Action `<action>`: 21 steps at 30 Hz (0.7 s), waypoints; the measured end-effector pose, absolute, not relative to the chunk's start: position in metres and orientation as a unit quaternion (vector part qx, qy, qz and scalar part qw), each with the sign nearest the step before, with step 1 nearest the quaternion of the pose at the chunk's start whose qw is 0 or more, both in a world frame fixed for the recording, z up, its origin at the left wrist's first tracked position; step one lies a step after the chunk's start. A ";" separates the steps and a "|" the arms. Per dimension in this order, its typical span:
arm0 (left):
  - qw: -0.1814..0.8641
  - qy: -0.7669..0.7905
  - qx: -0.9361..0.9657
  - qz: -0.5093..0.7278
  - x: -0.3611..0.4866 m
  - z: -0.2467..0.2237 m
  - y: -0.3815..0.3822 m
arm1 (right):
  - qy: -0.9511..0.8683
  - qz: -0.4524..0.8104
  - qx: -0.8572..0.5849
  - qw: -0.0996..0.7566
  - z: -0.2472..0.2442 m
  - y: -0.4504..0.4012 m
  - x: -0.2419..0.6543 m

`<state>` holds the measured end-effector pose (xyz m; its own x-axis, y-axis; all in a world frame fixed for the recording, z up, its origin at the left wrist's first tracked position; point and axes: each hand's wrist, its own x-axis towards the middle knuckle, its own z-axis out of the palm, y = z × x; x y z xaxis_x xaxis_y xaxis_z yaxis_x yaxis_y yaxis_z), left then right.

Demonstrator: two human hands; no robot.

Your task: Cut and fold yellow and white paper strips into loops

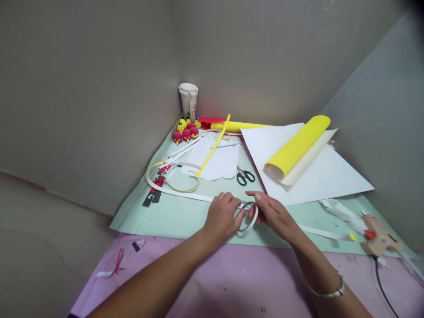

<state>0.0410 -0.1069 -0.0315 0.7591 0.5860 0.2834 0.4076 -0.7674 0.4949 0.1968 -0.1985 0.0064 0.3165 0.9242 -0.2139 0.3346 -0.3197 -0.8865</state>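
A narrow paper strip, curled into a small ring (pixel 254 219), sits between my two hands above the front of the green sheet. My left hand (pixel 221 217) is closed on the ring's left side, thumb and fingers pinching it. On the other side my right hand (pixel 273 214) grips the ring with its fingers curled behind it, one finger pointing out to the left. A long white strip (pixel 185 194) runs leftward from near my left hand and bends back in a wide loop. Black-handled scissors (pixel 245 176) lie just beyond my hands.
A yellow paper roll (pixel 298 148) rests on a large white sheet (pixel 318 187) at the right. Red and yellow lantern-like balls (pixel 186 134) and a lidded cup (pixel 188 99) stand in the far corner. A corded tan tool (pixel 380 236), apparently a glue gun, lies right.
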 end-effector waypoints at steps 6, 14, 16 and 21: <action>0.255 0.274 0.898 0.229 0.045 -0.034 -0.100 | -0.509 0.389 -0.684 0.349 0.010 -0.176 0.188; 0.352 0.288 0.863 0.221 0.046 -0.028 -0.094 | -0.523 0.171 -0.784 0.289 0.006 -0.155 0.209; 0.365 0.298 0.854 0.219 0.046 -0.028 -0.093 | -0.537 0.064 -0.808 0.234 0.002 -0.144 0.220; 0.372 0.297 0.849 0.230 0.046 -0.028 -0.093 | -0.576 0.032 -0.809 0.114 -0.011 -0.117 0.228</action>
<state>0.0458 -0.0927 -0.0275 0.7174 0.6757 0.1697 0.3337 -0.5471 0.7677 0.2281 -0.1173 -0.0106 0.3338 0.9392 0.0804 0.9248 -0.3098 -0.2206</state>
